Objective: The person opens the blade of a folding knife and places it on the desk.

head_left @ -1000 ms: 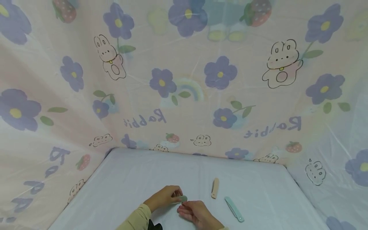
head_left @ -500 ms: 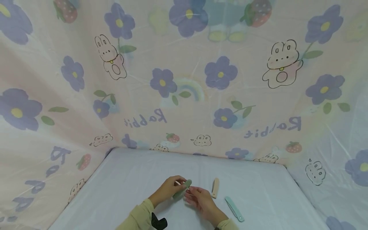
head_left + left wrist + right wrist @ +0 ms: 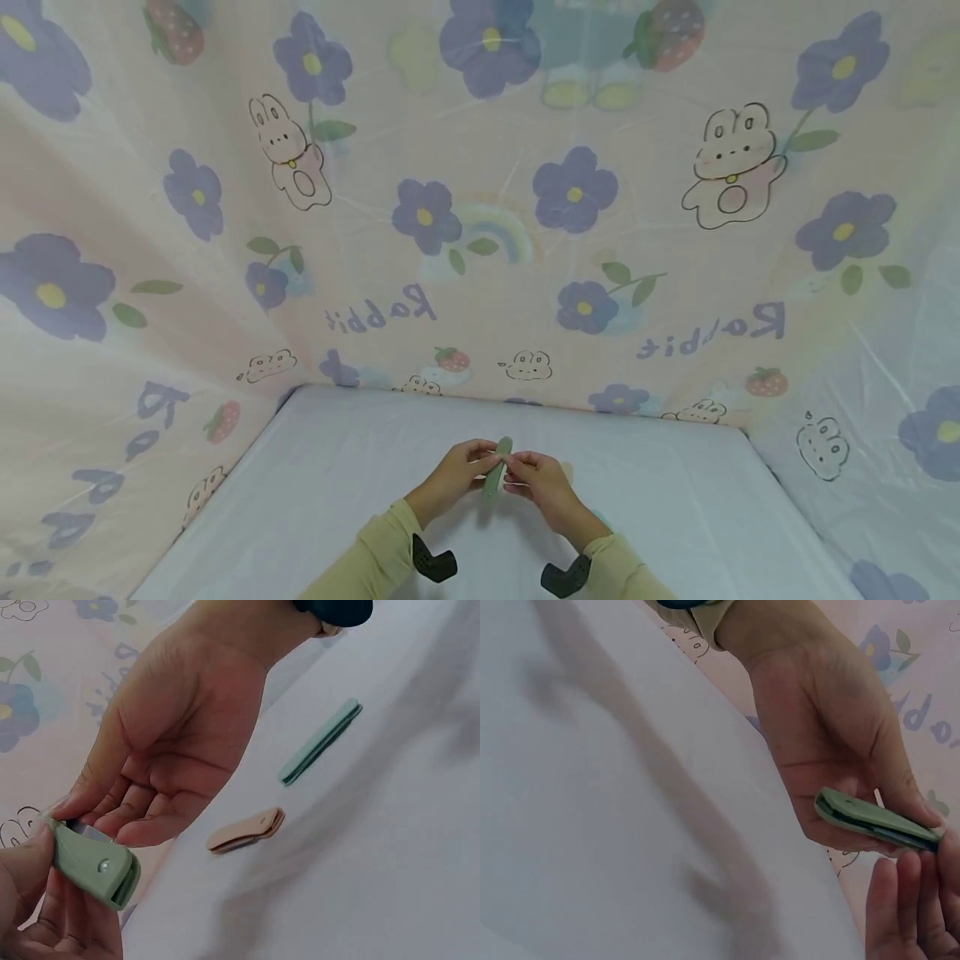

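A green folding knife (image 3: 495, 475) is held above the table between both hands. My left hand (image 3: 452, 477) grips its handle with thumb and fingers. From the other side, my right hand (image 3: 549, 490) pinches near the knife's end with thumb and fingertip. In the left wrist view a bit of silver blade (image 3: 82, 828) shows beside the handle; the rest is hidden by the handle and fingers. A peach folding knife (image 3: 246, 831) and a mint folding knife (image 3: 321, 742) lie on the table; in the head view my right hand and forearm mostly cover them.
The table (image 3: 360, 467) has a pale, smooth cover. Printed curtains (image 3: 480, 275) with flowers and rabbits stand along its back and sides. A black wrist device (image 3: 435, 560) sits on the left cuff, another on the right.
Both hands have moved forward and slightly right with the green knife, which has turned more upright in the head view. My right arm now covers most of the peach and mint knives.
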Motion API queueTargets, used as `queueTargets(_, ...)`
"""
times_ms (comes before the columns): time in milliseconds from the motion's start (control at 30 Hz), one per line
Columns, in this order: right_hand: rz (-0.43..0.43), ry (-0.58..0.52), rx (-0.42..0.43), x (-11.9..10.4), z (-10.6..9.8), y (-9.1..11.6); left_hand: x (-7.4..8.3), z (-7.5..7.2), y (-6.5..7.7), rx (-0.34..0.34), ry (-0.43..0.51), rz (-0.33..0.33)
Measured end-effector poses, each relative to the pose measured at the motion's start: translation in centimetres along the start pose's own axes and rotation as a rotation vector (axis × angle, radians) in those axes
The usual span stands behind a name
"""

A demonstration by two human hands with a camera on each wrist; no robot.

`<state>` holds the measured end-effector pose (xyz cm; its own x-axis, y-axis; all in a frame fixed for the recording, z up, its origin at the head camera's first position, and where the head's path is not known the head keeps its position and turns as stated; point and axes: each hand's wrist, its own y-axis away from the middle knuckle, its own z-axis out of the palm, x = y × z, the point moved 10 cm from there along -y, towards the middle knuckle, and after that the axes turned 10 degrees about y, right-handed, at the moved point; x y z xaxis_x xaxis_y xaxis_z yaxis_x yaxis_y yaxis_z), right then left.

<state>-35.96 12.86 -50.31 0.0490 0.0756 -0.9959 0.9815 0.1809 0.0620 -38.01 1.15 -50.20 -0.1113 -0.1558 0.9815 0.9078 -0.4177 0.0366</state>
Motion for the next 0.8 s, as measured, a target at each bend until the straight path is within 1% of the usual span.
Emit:
queueTargets(133, 0.007, 0.025, 0.004, 0.1, -0.6, -0.2, -0.9, 0.3, -0.3, 0.000, 0.122, -0.035)
queueTargets(233, 0.016, 0.034, -0.007, 0.2, -0.9, -0.2, -1.3, 0.5, -0.4, -0.003, 0.161, -0.049)
queueTargets(433, -0.005, 0.037, -0.020, 0.3, -1.4, -0.5, -1.1, 0.7, -0.5, -0.007, 0.151, -0.034)
queueTargets(567, -0.017, 0.049, -0.013, 0.5, -1.6, -0.8, -1.2, 0.7, -0.5, 0.000, 0.158, -0.048)
queueTargets(667, -0.017, 0.056, -0.014, 0.7, -1.5, -0.8, -1.3, 0.8, -0.5, -0.009, 0.149, -0.064)
queueTargets(800, -0.013, 0.047, -0.017, 0.9, -1.5, -0.7, -1.2, 1.0, -0.4, -0.037, 0.129, -0.060)
